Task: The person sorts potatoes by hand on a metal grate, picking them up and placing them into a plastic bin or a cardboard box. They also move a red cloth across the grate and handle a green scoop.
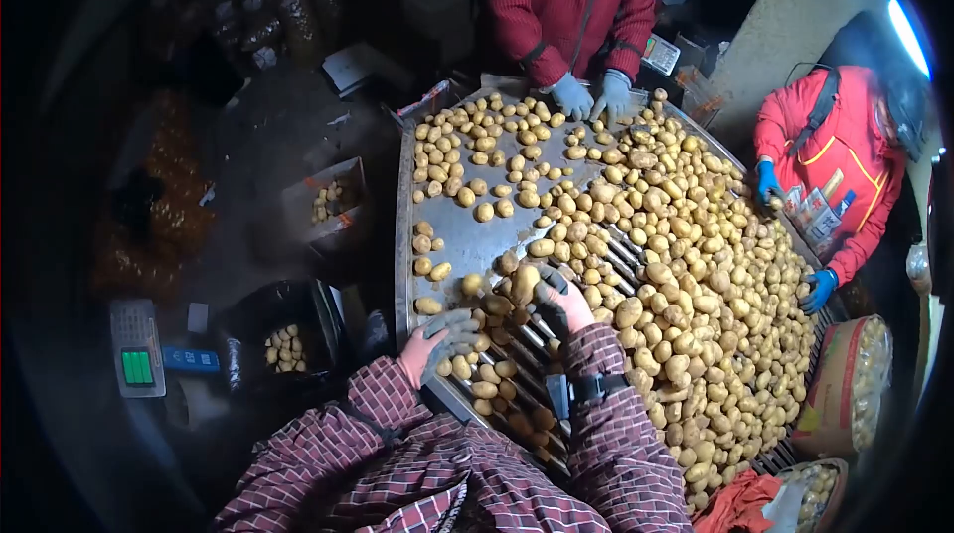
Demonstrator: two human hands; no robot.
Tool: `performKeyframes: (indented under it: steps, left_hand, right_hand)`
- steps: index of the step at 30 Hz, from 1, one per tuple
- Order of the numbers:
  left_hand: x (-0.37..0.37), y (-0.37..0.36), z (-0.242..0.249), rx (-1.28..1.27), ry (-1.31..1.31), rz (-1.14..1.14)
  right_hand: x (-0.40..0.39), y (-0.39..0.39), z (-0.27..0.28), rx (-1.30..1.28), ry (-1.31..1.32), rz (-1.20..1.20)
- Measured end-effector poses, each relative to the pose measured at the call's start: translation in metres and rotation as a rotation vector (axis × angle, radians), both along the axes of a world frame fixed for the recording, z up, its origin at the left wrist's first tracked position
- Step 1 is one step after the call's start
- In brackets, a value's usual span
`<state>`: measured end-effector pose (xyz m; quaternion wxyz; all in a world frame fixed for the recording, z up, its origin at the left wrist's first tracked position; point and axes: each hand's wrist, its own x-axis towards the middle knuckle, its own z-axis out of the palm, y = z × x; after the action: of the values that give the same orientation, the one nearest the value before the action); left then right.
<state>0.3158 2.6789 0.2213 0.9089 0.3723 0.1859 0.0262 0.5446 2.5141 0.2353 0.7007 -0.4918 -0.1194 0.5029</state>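
Observation:
My right hand (562,299), in a dark grey glove, has its fingers against a large potato (525,285) and seems to grip it above the slatted part of the sorting table (404,225). To the left, my left hand (437,342) lies at the table's near edge in a grey glove. Its fingers stretch out toward several potatoes (484,390) on the slats, and I see nothing held in it. A big heap of potatoes (686,275) covers the table's right side. Smaller groups of potatoes (482,144) lie on the metal sheet at the far left.
Across the table a person's gloved hands (593,96) touch the potatoes. Another person in a red jacket (830,160) works at the right edge. On the floor at left are a box with potatoes (328,197), a black crate (333,329) and a scale (137,349). Filled sacks (845,389) stand at lower right.

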Motion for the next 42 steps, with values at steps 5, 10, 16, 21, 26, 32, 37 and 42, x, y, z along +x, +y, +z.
performKeyframes:
  steps: [5, 10, 16, 21, 26, 32, 37, 42]
  left_hand:
    - [0.027, -0.021, 0.028, 0.392, -0.064, 0.106]
    - [0.012, -0.013, 0.035, 0.204, 0.064, 0.164]
    - [0.002, -0.001, 0.032, 0.363, 0.179, 0.24]
    - [0.0, 0.014, 0.03, -0.107, 0.157, 0.073]
    - [0.004, 0.017, 0.041, -0.345, -0.055, 0.008]
    - [-0.005, 0.021, 0.046, -0.076, 0.125, 0.095]
    - [-0.037, 0.072, 0.013, 0.059, 0.202, 0.262]
    - [-0.166, 0.171, -0.055, -0.104, 0.521, 0.78]
  right_hand:
    - [-0.066, 0.022, 0.036, -0.082, -0.281, 0.084]
    - [-0.096, 0.031, 0.038, -0.087, -0.615, 0.09]
    - [-0.102, 0.007, 0.056, -0.128, -0.39, 0.104]
    - [-0.107, -0.004, 0.04, -0.182, -0.387, 0.076]
    - [-0.112, -0.01, 0.015, -0.208, -0.217, 0.049]
    - [-0.114, -0.015, -0.006, -0.227, -0.283, 0.085]
    - [-0.117, -0.019, -0.006, -0.343, -0.292, 0.178]
    - [-0.108, -0.029, -0.003, -0.495, -0.652, 0.175]
